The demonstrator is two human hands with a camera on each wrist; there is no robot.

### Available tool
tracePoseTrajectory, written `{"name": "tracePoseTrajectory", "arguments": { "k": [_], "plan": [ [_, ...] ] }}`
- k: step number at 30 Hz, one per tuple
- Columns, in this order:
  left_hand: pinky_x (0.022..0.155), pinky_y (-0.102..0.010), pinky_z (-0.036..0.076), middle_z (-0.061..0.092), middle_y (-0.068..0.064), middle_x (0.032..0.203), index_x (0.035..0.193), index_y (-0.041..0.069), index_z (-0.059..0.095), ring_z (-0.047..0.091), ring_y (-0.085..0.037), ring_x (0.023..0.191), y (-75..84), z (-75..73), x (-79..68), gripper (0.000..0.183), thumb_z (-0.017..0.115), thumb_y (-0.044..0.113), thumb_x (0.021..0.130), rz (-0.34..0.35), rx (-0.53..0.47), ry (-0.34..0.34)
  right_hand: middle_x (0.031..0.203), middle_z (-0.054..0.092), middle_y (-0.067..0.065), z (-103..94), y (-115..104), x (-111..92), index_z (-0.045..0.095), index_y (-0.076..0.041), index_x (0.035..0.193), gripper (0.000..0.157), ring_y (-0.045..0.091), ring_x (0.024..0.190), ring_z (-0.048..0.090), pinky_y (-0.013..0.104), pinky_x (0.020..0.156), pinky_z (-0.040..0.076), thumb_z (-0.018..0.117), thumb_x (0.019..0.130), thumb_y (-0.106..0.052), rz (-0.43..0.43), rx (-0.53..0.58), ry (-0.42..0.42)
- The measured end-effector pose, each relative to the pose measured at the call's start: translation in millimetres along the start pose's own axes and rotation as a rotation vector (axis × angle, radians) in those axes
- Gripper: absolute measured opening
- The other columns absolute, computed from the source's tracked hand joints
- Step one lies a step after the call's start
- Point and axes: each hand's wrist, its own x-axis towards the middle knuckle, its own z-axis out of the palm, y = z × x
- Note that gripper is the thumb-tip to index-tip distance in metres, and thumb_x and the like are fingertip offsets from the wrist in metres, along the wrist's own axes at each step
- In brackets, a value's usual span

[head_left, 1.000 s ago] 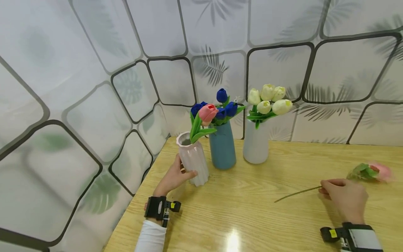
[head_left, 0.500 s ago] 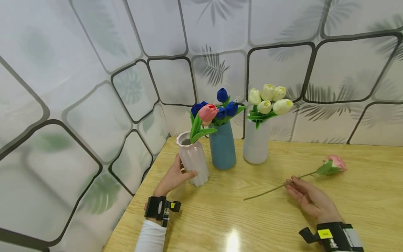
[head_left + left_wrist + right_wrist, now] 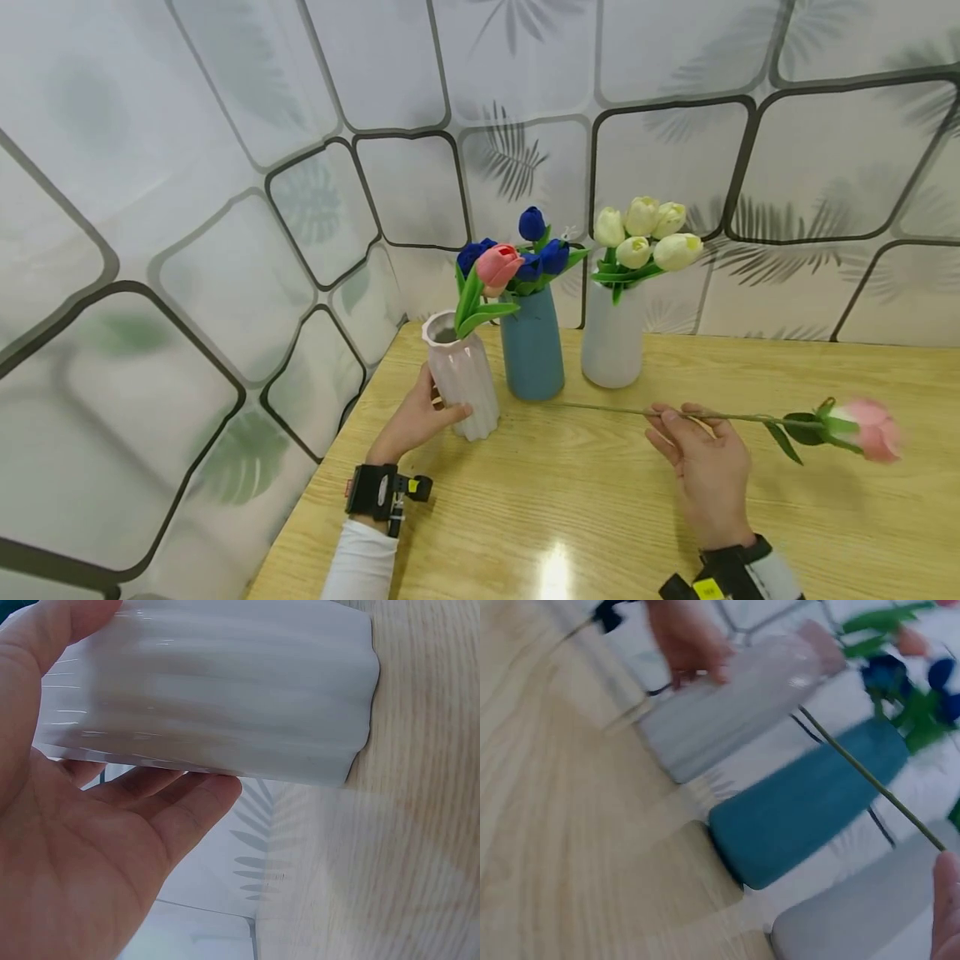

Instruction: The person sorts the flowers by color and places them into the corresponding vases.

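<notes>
My left hand [image 3: 416, 421] grips the lower side of a pale pink fluted vase [image 3: 463, 379], its thumb across the front. A pink tulip [image 3: 498, 267] with green leaves leans to the right from this vase's mouth. In the left wrist view the vase's scalloped base [image 3: 360, 712] is at the wood surface. My right hand [image 3: 705, 467] pinches the stem of a pink artificial rose [image 3: 870, 429] around its middle. The rose lies nearly level above the table, bloom to the right, bare stem end toward the vases. In the right wrist view the stem [image 3: 870, 776] crosses before the vases.
A blue vase [image 3: 532, 350] with dark blue tulips [image 3: 553, 257] stands right of the pink vase. Beyond it is a white vase [image 3: 611, 342] with cream tulips [image 3: 641, 217]. A patterned curtain [image 3: 667, 167] borders the wooden table [image 3: 585, 492] at the back and left.
My right hand has moved left and lifted the rose off the table, swinging it nearly level with its stem end toward the vases. My left hand keeps its place on the vase.
</notes>
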Motion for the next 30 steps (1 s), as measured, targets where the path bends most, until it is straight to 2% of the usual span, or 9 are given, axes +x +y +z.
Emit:
{"name": "tracePoseTrajectory", "arguments": {
  "k": [3, 6, 9, 13, 16, 18, 21, 24, 30],
  "plan": [
    [0.106, -0.051, 0.042, 0.035, -0.021, 0.150, 0.155, 0.007, 0.012, 0.043, -0.040, 0.135, 14.0, 1.1, -7.0, 0.087, 0.071, 0.010, 0.091, 0.013, -0.011, 0.002, 0.096, 0.075, 0.011, 17.0, 9.6, -13.5, 0.049, 0.009, 0.111, 0.023, 0.019, 0.086, 0.074, 0.031, 0.073, 0.059, 0.064, 0.093, 0.003, -0.240, -0.178, 0.023],
    [0.105, -0.051, 0.042, 0.036, -0.022, 0.150, 0.154, 0.005, 0.014, 0.044, -0.041, 0.134, 19.0, 1.6, -9.7, 0.085, 0.070, 0.009, 0.091, 0.019, -0.008, 0.005, 0.101, 0.075, 0.010, 28.2, 16.9, -25.5, 0.052, 0.018, 0.111, 0.020, 0.018, 0.088, 0.074, 0.030, 0.073, 0.058, 0.059, 0.094, 0.008, -0.481, -0.309, -0.073],
    [0.106, -0.051, 0.042, 0.035, -0.021, 0.151, 0.155, 0.007, 0.013, 0.043, -0.040, 0.135, 6.6, 1.3, -3.8, 0.087, 0.071, 0.009, 0.091, 0.008, -0.002, 0.007, 0.105, 0.073, 0.008, 36.3, 22.2, -33.4, 0.057, 0.022, 0.111, 0.019, 0.014, 0.092, 0.073, 0.026, 0.074, 0.057, 0.055, 0.092, 0.018, -0.704, -0.417, -0.183],
    [0.107, -0.052, 0.041, 0.035, -0.019, 0.152, 0.156, 0.011, 0.012, 0.042, -0.038, 0.136, -11.3, 1.6, 4.4, 0.090, 0.072, 0.011, 0.090, 0.004, -0.005, 0.022, 0.112, 0.072, 0.007, 44.4, 27.6, -41.2, 0.062, 0.021, 0.110, 0.021, 0.009, 0.100, 0.071, 0.019, 0.078, 0.055, 0.057, 0.089, 0.021, -0.930, -0.517, -0.301],
    [0.105, -0.050, 0.043, 0.036, -0.016, 0.151, 0.155, 0.014, 0.015, 0.044, -0.037, 0.135, -14.1, 1.9, 4.9, 0.088, 0.073, 0.014, 0.090, 0.015, -0.007, 0.027, 0.118, 0.070, 0.009, 49.9, 30.2, -45.7, 0.062, 0.023, 0.110, 0.020, 0.009, 0.106, 0.069, 0.018, 0.082, 0.054, 0.059, 0.093, 0.011, -1.036, -0.510, -0.401],
    [0.103, -0.049, 0.045, 0.037, -0.015, 0.150, 0.154, 0.016, 0.016, 0.045, -0.036, 0.133, -15.5, 1.6, 4.6, 0.086, 0.074, 0.016, 0.090, 0.022, -0.007, 0.026, 0.123, 0.069, 0.008, 55.0, 30.8, -48.2, 0.061, 0.022, 0.112, 0.026, 0.009, 0.109, 0.067, 0.017, 0.085, 0.053, 0.059, 0.098, 0.001, -1.093, -0.510, -0.456],
    [0.101, -0.047, 0.047, 0.039, -0.014, 0.149, 0.153, 0.017, 0.018, 0.047, -0.035, 0.132, -16.7, 1.4, 4.2, 0.085, 0.074, 0.019, 0.090, 0.030, -0.013, 0.031, 0.127, 0.067, 0.003, 64.1, 29.7, -52.4, 0.062, 0.018, 0.114, 0.032, 0.005, 0.111, 0.065, 0.016, 0.085, 0.053, 0.058, 0.101, -0.010, -1.164, -0.561, -0.487],
    [0.103, -0.048, 0.046, 0.039, -0.013, 0.149, 0.154, 0.017, 0.018, 0.046, -0.034, 0.133, -17.2, 1.5, 4.6, 0.085, 0.074, 0.018, 0.090, 0.043, -0.020, 0.034, 0.126, 0.067, 0.003, 75.1, 28.2, -53.6, 0.064, 0.016, 0.114, 0.032, 0.003, 0.111, 0.065, 0.017, 0.084, 0.053, 0.057, 0.101, -0.013, -1.231, -0.584, -0.480],
    [0.106, -0.050, 0.043, 0.036, -0.014, 0.151, 0.155, 0.017, 0.015, 0.044, -0.035, 0.135, -12.7, 2.3, 3.6, 0.088, 0.073, 0.013, 0.090, 0.036, -0.007, 0.030, 0.115, 0.071, 0.018, 102.9, 27.4, -45.0, 0.063, 0.022, 0.107, 0.026, 0.012, 0.106, 0.069, 0.023, 0.082, 0.056, 0.061, 0.097, -0.001, -1.288, -0.371, -0.478]
  ]
}}
